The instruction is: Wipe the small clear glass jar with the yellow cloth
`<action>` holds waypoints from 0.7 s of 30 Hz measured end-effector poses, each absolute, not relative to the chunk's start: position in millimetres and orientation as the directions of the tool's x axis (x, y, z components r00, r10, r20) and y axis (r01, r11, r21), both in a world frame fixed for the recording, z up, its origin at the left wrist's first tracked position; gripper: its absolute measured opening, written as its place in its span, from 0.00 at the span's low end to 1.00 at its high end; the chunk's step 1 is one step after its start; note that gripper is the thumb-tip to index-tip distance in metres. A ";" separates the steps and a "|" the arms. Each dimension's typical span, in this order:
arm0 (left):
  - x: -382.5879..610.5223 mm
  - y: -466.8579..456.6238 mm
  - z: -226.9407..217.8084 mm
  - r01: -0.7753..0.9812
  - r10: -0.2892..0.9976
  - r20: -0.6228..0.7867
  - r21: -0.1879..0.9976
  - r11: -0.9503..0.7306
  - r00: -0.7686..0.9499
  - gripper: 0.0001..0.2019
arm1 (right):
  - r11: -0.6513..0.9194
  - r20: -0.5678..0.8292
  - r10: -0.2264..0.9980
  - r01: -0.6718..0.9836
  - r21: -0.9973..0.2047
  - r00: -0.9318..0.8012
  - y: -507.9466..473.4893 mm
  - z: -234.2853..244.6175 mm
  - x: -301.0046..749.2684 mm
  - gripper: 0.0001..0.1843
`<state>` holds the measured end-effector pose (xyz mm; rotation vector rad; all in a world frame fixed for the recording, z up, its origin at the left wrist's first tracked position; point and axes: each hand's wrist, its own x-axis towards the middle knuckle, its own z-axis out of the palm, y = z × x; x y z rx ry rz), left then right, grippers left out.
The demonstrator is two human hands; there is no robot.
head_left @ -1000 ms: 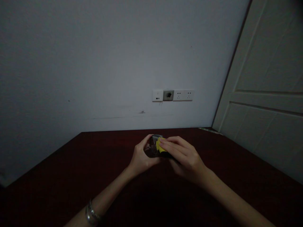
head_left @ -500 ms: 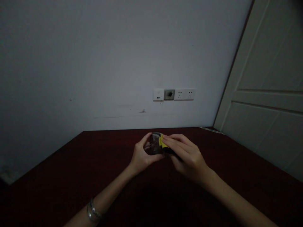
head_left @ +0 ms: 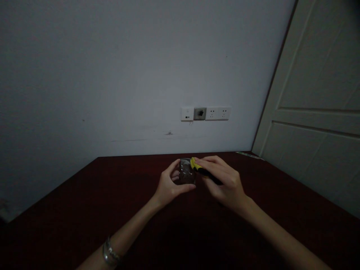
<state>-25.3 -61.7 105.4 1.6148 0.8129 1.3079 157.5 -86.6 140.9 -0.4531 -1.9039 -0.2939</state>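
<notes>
**Q: Object in the left hand?**
A: Small dark glossy object (head_left: 187,171), rounded, perhaps glass or clear plastic; exact material unclear in the dim light. Position: within the left hand (head_left: 168,183), between that hand and the right hand (head_left: 225,183). Contact with the table (head_left: 84,195) below not discernible.

**Q: State of each hand?**
A: Left: curled around the object's near and left sides, nearly closed, with a firm cradling hold. Right: partly closed, fingers together and thumb hidden, with a pinching hold on a yellow cloth (head_left: 196,163), pressed against the object's upper right side. Just behind the cloth and toward the right hand's palm, a black strip (head_left: 210,177), its nature unclear.

**Q: Likely handling?**
A: Object: probably stiff, light enough for one hand, and slippery on its polished surface; possibly fragile if glass. Safest hold: a wrap around the widest part, as in the left hand. Cloth: apparently soft and light, best pinched at a fold.

**Q: Surroundings?**
A: Silver bangle (head_left: 111,252) behind the left hand, on the wrist. Far beyond both hands, a wall socket panel (head_left: 206,113); beyond the right hand, a white door (head_left: 312,93).
</notes>
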 end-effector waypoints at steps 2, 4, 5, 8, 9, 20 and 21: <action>-24.6 -60.0 105.5 -0.085 0.881 0.404 0.915 -0.395 0.246 0.46 | 0.908 0.932 0.145 0.419 0.008 -0.331 -89.7 141.7 154.1 0.28; -24.4 -57.3 106.2 -0.137 0.874 0.416 0.909 -0.394 0.251 0.43 | 0.923 0.930 0.114 0.385 0.031 -0.348 -92.1 141.1 150.2 0.29; -24.5 -56.0 106.5 -0.155 0.872 0.422 0.906 -0.394 0.247 0.42 | 0.929 0.929 0.105 0.369 0.037 -0.355 -92.7 140.6 148.7 0.30; -26.2 -53.9 106.0 -0.171 0.869 0.432 0.901 -0.399 0.244 0.40 | 0.932 0.930 0.115 0.362 0.021 -0.349 -92.8 140.0 147.3 0.30; -26.9 -54.0 105.0 -0.169 0.866 0.433 0.900 -0.401 0.250 0.40 | 0.928 0.933 0.130 0.373 0.006 -0.337 -92.4 140.2 148.0 0.29; -25.1 -57.1 103.0 -0.134 0.858 0.445 0.896 -0.424 0.259 0.43 | 0.931 0.930 0.131 0.366 0.004 -0.344 -90.8 143.1 153.9 0.28; -24.3 -56.4 104.1 -0.138 0.858 0.447 0.894 -0.425 0.253 0.42 | 0.939 0.920 0.111 0.343 0.026 -0.375 -90.8 143.1 153.6 0.29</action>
